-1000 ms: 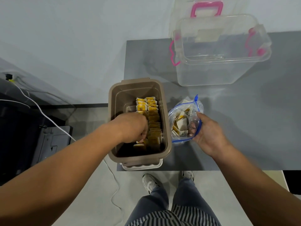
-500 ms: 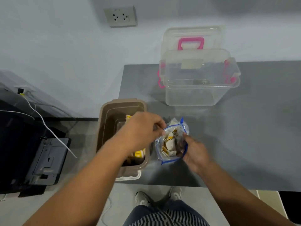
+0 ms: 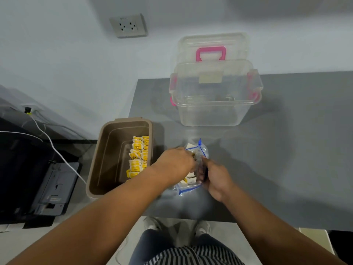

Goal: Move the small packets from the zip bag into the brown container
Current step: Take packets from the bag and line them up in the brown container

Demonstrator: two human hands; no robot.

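Zip bag [image 3: 191,186] on grey table [image 3: 267,159], 3 o'clock of brown container [image 3: 95,169]; mouth up, long axis 1–7 o'clock. Packets [image 3: 136,157] in container run 12–6. My right hand [image 3: 215,178] grips bag rim; left hand [image 3: 174,163] fingers inside mouth, grip hidden.

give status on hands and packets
Left hand in zip bag, grip hidden. Right hand holds its rim. Packets lined in container. Nothing blocking.

No words can be read. The small packets [image 3: 136,157] in the brown container [image 3: 108,159] carry dark print, too blurry.
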